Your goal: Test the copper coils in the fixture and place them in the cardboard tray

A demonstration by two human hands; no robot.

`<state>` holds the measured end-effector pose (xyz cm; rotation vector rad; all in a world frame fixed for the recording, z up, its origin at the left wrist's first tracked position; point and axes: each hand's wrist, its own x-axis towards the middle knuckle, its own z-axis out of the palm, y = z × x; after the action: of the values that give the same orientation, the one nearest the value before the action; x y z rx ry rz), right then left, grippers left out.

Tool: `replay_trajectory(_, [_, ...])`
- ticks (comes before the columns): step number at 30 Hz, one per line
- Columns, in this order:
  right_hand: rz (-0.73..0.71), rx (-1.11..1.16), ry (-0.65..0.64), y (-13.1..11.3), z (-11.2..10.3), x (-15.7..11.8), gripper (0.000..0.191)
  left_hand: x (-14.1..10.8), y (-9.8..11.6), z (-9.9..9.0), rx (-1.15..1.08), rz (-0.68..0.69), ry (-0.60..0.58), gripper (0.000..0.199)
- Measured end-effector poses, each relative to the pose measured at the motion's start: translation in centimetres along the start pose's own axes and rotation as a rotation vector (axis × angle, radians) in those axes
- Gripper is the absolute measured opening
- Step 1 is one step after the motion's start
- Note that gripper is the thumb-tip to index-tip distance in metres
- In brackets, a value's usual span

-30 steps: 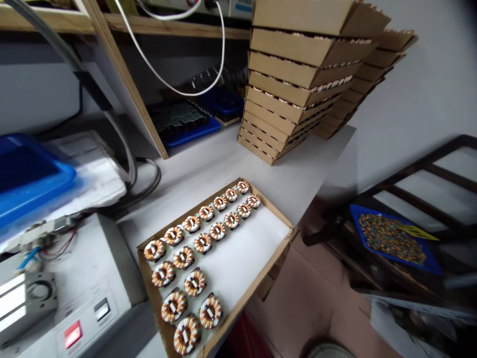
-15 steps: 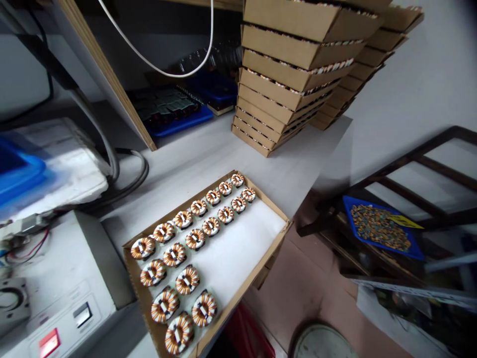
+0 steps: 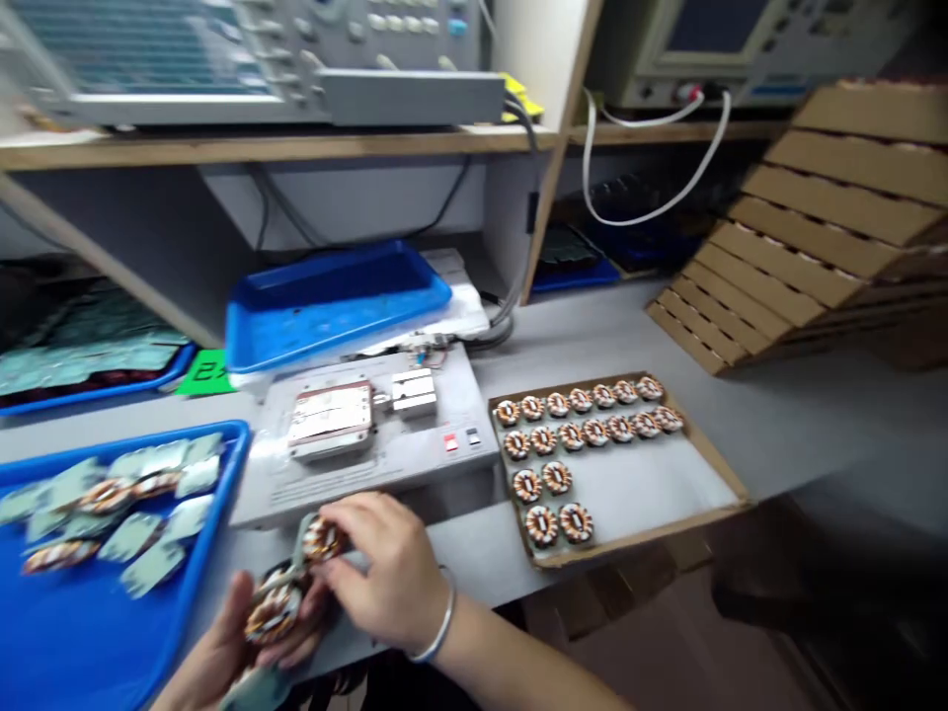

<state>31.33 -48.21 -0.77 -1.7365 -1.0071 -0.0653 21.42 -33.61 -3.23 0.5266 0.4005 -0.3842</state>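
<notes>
My right hand (image 3: 385, 563), with a metal bangle at the wrist, pinches a copper-wound toroid coil (image 3: 324, 540) at the bench's front edge. My left hand (image 3: 218, 642) cups a second coil (image 3: 273, 614) just below it, and a pale green board piece (image 3: 300, 543) stands between them. Whether both coils share that board, I cannot tell. To the left, a blue tray (image 3: 111, 553) holds several coils on pale green boards. A grey test fixture (image 3: 362, 434) with a metal clamp sits just beyond my hands. On the right, a cardboard tray (image 3: 711, 484) carries rows of toroid coils.
A shallow blue bin (image 3: 333, 306) rests on white foam behind the fixture, with cables beside it. Instruments stand on a wooden shelf (image 3: 296, 148) above. Stacked cardboard trays (image 3: 800, 257) rise at the right, and another blue tray (image 3: 89, 360) lies far left.
The view has swung left along the bench, moving the cardboard tray to the right. Both my hands, the coils they hold, the fixture and the blue tray of coils have come into view.
</notes>
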Motion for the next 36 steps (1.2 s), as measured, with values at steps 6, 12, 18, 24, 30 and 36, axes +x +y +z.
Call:
replay_trajectory(6, [-0.087, -0.052, 0.003, -2.9, -2.3, 5.0, 0.036, 0.6, 0.1, -0.7, -0.114, 0.151, -0.157, 0.046])
replay_trajectory(12, [-0.117, -0.461, -0.179, -0.7, -2.7, 12.9, 0.039, -0.1, 0.3, -1.4, -0.143, 0.129, -0.179, 0.042])
replay_trajectory(18, [-0.137, -0.607, -0.361, -0.1, -2.0, 14.4, 0.032, 0.2, 0.6, -1.6, -0.171, 0.153, -0.145, 0.036])
replay_trajectory(24, [-0.136, -0.572, -0.312, 0.4, -1.6, 13.8, 0.035, 0.8, 0.3, -2.1, -0.179, 0.138, -0.154, 0.037])
replay_trajectory(30, [-0.074, -0.555, -0.284, 0.5, -1.3, 13.8, 0.037, 1.8, 0.2, -2.9, -0.119, 0.165, -0.201, 0.045])
replay_trajectory(36, [-0.024, -0.572, -0.269, 0.2, -1.2, 13.7, 0.036, 1.8, 0.4, -3.0, -0.093, 0.157, -0.2, 0.048])
